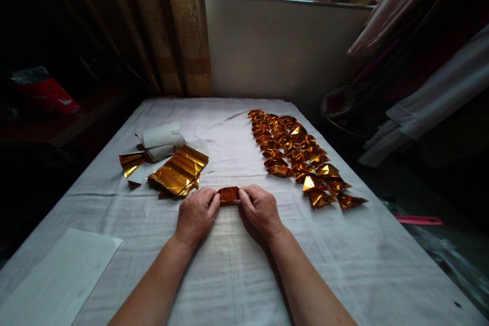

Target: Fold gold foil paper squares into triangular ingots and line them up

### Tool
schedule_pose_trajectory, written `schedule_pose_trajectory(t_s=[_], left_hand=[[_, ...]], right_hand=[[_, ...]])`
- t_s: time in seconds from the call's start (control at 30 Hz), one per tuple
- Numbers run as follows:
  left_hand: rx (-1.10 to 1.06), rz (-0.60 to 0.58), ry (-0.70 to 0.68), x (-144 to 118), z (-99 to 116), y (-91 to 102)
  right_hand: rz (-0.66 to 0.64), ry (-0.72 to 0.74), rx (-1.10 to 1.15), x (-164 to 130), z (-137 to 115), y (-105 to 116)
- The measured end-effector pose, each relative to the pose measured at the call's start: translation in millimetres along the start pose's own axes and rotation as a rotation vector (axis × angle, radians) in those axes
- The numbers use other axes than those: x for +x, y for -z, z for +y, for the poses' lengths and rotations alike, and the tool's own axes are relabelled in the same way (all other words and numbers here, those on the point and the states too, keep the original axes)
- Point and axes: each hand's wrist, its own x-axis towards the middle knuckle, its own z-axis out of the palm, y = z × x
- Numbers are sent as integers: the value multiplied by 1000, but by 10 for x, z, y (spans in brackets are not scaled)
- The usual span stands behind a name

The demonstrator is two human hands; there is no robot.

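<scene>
Head camera, looking forward-down, close over table (344, 265)

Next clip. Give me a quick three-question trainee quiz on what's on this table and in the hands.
1. True or false: the left hand and the right hand both hold the one gold foil piece.
2. Where do the finished folded gold pieces lie? A) in rows to the right of the hands B) in a bowl on the windowsill C) on the white sheet at near left
3. Fill in: the stack of flat gold foil sheets lies to the ____ of the hands, on the white cloth.

Key:
1. True; each hand pinches one end.
2. A.
3. Left, just past the left hand, near a white paper roll.
</scene>
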Motion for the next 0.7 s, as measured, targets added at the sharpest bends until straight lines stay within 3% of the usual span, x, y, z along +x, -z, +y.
schedule_pose_trajectory(t_s=[0.47, 0.7], left_hand=[[-52, 5, -7, -7, 56, 58], [-74, -18, -5, -5, 54, 69]], right_hand=[[49, -25, -155, 1, -7, 189], [241, -63, -278, 32, 270, 537]])
